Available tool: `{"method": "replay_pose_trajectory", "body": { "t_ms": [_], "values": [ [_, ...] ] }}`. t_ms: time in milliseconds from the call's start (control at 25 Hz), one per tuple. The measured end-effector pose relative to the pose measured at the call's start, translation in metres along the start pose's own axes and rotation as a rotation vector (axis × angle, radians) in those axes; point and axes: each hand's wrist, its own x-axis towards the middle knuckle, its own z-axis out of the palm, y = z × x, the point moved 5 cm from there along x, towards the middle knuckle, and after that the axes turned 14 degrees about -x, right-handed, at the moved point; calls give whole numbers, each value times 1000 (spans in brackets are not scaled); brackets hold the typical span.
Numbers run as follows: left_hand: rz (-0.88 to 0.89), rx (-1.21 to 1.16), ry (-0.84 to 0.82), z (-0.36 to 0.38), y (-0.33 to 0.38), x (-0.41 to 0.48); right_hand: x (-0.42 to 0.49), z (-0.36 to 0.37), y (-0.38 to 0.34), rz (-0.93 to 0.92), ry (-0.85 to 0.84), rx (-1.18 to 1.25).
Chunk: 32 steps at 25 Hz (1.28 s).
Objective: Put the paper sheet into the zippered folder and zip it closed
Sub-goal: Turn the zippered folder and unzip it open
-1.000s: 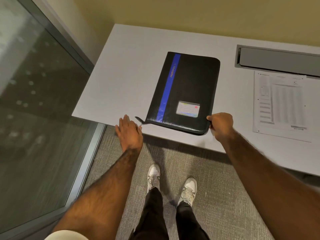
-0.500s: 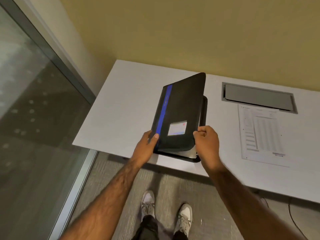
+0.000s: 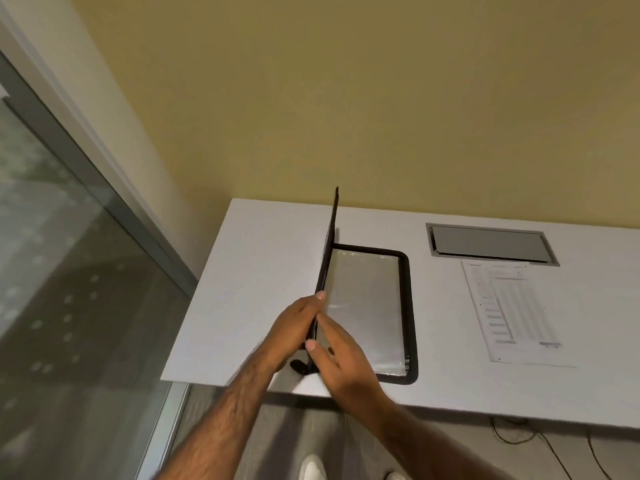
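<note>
Both hands, left hand (image 3: 294,327) and right hand (image 3: 341,358), pinch the upright cover of the black zippered folder (image 3: 408,306) at the white table's (image 3: 263,271) near edge, printed paper sheet (image 3: 512,313) lying well right; a slip could slam that cover shut.

Both forearms are bare and hairy, with no sleeves, watch or rings in sight. The left hand (image 3: 298,327) and right hand (image 3: 341,358) show short, pale fingernails. White shoes (image 3: 313,469) peek in at the bottom edge.
</note>
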Motion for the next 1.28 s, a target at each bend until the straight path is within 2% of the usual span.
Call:
{"method": "replay_pose_trajectory", "body": {
  "t_ms": [80,160,280,400,560,800,1120,1280],
  "values": [
    [63,0,117,-22,12,2,9,12,-4,-55,-73,-143],
    [92,57,162,-43,16,4,19,18,9,6,-116,-247],
    [104,104,244,-75,7,9,31,9,55,156,-132,-451],
    [175,208,449,-108,2,7,36,-13,117,291,-198,-695],
    [258,462,554,-121,-5,11,43,-43,180,311,-229,-964],
    [68,819,739,-134,-24,32,50,-74,228,366,-240,-901],
    [-152,855,786,-146,-69,63,59,-83,252,296,-261,-910],
    [-260,838,716,-145,-97,63,64,-92,261,277,-234,-910]
  ]
}}
